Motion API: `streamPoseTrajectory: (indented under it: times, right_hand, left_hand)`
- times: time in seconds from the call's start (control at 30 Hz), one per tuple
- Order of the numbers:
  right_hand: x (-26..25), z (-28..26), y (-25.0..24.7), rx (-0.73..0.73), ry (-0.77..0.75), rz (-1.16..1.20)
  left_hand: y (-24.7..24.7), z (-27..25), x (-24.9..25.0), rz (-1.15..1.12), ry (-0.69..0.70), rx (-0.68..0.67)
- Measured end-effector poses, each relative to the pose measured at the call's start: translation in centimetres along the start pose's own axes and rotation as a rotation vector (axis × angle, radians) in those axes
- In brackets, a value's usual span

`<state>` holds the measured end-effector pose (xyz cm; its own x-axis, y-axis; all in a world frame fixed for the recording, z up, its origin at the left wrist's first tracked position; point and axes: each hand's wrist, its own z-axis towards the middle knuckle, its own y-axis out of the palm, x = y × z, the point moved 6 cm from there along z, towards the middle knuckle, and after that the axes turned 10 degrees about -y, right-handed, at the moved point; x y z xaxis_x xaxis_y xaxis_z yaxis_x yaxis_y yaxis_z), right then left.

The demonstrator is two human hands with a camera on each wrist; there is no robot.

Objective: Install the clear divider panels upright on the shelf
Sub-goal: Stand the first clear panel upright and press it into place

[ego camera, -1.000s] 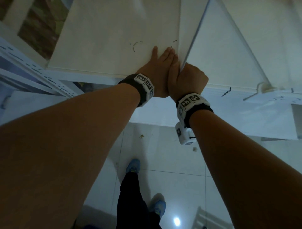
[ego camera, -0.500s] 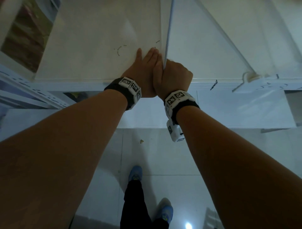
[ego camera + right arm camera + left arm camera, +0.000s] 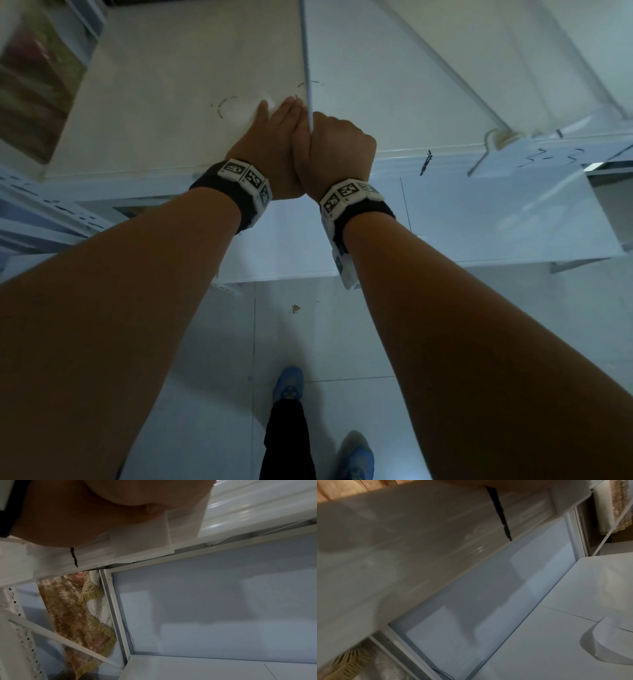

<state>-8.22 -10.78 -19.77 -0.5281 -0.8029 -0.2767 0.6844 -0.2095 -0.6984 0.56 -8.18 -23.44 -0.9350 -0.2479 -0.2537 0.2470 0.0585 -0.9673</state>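
Note:
A clear divider panel [image 3: 306, 61] stands upright on the white shelf [image 3: 164, 113], seen edge-on as a thin pale line running away from me. My right hand [image 3: 334, 150] is curled in a fist around the panel's near edge at the shelf's front lip. My left hand [image 3: 270, 137] lies flat on the shelf, fingers straight, pressed against the panel's left side and against the right hand. A second clear panel [image 3: 472, 78] stands upright further right. In the right wrist view a translucent clip or foot [image 3: 142, 543] sits below my palm on the shelf's front rail [image 3: 223, 524].
A lower white shelf [image 3: 496, 216] juts out beneath the top one. Perforated white uprights [image 3: 51, 205] stand at the left, with a patterned curtain [image 3: 30, 85] behind them. My blue shoes [image 3: 289, 382] stand on the pale tiled floor [image 3: 212, 377].
The panel's near edge now points straight away instead of leaning right. Both hands stay together at the shelf's front edge, the view having shifted slightly.

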Motion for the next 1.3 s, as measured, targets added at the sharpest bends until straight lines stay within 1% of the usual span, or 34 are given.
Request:
streamPoseTrajectory:
  times: [0.1,0.23,0.3,0.5,0.6,0.83,0.97,1.07,1.13,1.2,1.3]
  right_hand:
    - [0.2,0.0,0.1,-0.025,0.030,-0.033]
    - [0.4,-0.2,0.4,-0.156,0.035,-0.049]
    - [0.3,-0.2,0.3,-0.183,0.032,-0.045]
    - [0.2,0.2,0.2,-0.207,0.052,-0.030]
    - [0.3,0.2,0.1,-0.197,0.058,-0.012]
    - [0.3,0.1,-0.1,-0.163,0.049,-0.007]
    - [0.1,0.0,-0.2,-0.105,0.054,0.019]
    - [-0.1,-0.1,-0.4,-0.079,0.051,0.017]
    - [-0.1,0.0,-0.5,-0.102,0.046,0.003]
    - [0.1,0.0,-0.3,-0.171,0.044,-0.017]
    - [0.2,0.2,-0.5,-0.230,0.046,-0.028]
  left_hand:
    - [0.1,0.2,-0.4,-0.042,-0.023,-0.007]
    - [0.2,0.2,-0.5,-0.069,-0.039,-0.025]
    - [0.1,0.1,-0.5,-0.094,-0.054,-0.020]
    - [-1.6,-0.8,-0.2,-0.199,-0.034,0.049]
    - [-1.9,-0.8,-0.3,-0.214,-0.047,0.047]
    - [-2.6,-1.1,-0.3,-0.248,-0.076,0.067]
    - [-2.8,-1.2,-0.4,-0.295,-0.080,0.090]
    - [-2.8,-1.4,-0.3,-0.304,-0.079,0.075]
    - [-2.8,-1.5,-0.3,-0.313,-0.093,0.039]
    - [-2.8,-1.5,-0.3,-0.314,-0.108,-0.002]
    - [-3.0,-1.4,-0.2,-0.274,-0.109,-0.033]
